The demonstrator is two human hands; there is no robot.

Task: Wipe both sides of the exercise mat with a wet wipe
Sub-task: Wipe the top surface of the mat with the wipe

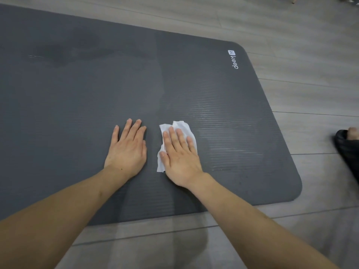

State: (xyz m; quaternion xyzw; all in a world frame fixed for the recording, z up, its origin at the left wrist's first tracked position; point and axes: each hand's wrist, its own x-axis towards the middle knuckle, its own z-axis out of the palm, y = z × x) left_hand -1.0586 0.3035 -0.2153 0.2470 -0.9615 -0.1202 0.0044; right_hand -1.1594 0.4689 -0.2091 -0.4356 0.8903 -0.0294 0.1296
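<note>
- On the grey plank floor [291, 32] lies the exercise mat [77, 98], flat and unrolled, ribbed face up; its rounded end with the white "keep" logo [233, 59] is to the person's right, and the other end runs out of view to the left.
- Right hand [179, 154], fingers straight and slightly spread, presses the wet wipe [184, 126] flat onto the mat, a little inward from the mat's near long edge. Nothing is pinched; the palm and fingers carry the wipe. A flat hand likely spreads pressure over a wide strip.
- Wipe is white and crumpled, and shows past the fingertips and along the thumb side of the hand.
- Left hand [127, 146] lies palm-down on the bare mat just left of the wipe, fingers straight, holding nothing. Probably there to brace the body and keep the mat from creeping.
- Mat between the wipe and the logo end shows a lighter, streaky sheen, seemingly damp from wiping; mat left of the hands looks duller, with a darker blotch [56, 53] toward its far edge.
- Judgement: the upper face is partly done and the underside not yet exposed.
- Beyond the mat's logo end, at the right edge of view, sits a dark slipper with a foot in it [345, 144], on the floor, well apart from the hands.
</note>
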